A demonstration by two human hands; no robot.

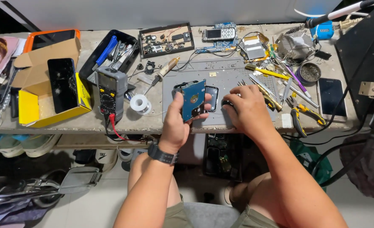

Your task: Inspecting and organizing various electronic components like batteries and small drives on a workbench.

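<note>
My left hand (176, 122) holds a small hard drive (193, 99) upright above the grey work mat (225, 76), its blue circuit board facing me. A watch sits on that wrist. A dark phone (212, 97) lies on the mat just behind the drive. My right hand (247, 109) rests palm down on the mat beside it, fingers curled over something small and dark that I cannot make out. Tweezers and a yellow-handled tool (266, 72) lie just right of that hand.
A multimeter (111, 92) with red lead and a solder roll (140, 103) stand left of the mat. A yellow box (47, 105) with a cracked phone is far left. Pliers (301, 115), another phone (331, 96), a heatsink fan (296, 43) and loose boards crowd the right and back.
</note>
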